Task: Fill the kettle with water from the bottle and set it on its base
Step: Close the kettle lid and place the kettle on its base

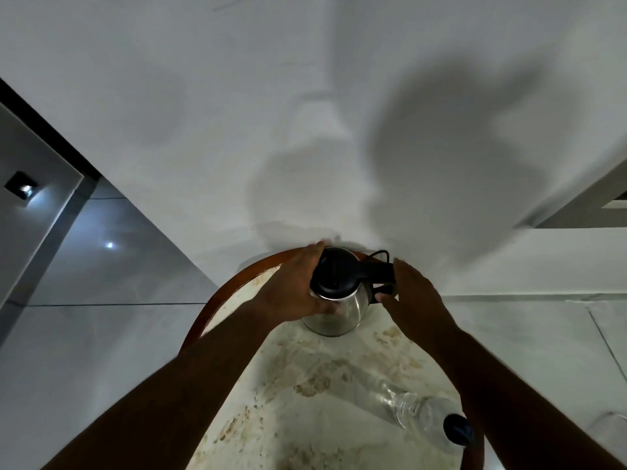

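A steel kettle (pixel 342 310) with a black lid and black handle stands at the far side of a small round table (pixel 305 385), close to the wall. My left hand (pixel 291 293) wraps the kettle's left side just under the lid. My right hand (pixel 414 293) is at the black handle on the right, fingers curled onto it. A clear plastic water bottle (pixel 410 407) with a dark blue cap stands near the table's front right, beside my right forearm. The kettle hides whatever it rests on, so I cannot tell whether the base is there.
The table has a pale mottled top and a brown wooden rim (pixel 217 300). A black cord (pixel 380 254) loops behind the kettle handle. A white wall (pixel 305 130) rises right behind the table. Glossy grey floor tiles (pixel 101 266) lie to the left.
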A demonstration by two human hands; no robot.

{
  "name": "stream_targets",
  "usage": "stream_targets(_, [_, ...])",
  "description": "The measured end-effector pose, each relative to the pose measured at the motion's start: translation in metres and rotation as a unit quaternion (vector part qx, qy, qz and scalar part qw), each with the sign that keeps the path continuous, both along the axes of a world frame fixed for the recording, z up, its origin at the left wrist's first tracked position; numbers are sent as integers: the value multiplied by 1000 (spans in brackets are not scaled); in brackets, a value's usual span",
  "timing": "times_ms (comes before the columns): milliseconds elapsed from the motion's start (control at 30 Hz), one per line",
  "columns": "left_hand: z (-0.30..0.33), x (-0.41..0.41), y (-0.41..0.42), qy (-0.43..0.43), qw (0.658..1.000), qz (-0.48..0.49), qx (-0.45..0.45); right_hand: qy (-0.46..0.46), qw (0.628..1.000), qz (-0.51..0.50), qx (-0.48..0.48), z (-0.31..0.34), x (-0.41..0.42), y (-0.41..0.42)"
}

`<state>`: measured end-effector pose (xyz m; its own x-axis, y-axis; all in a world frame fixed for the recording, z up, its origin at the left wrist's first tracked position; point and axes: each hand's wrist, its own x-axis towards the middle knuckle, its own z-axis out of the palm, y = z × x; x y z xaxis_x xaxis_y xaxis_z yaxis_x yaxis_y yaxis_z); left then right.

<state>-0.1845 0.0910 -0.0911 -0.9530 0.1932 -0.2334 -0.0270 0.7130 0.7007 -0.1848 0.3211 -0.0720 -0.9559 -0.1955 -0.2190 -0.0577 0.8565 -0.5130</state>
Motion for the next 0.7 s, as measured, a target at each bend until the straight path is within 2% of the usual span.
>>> stream_targets(467, [5,-2,-2,-12,993,-46,-109,80,987,68,125,-1,16,-12])
stream_targets(700, [8,-2,-2,-37,993,-30,-110,81,988,69,109,-3,17,-12])
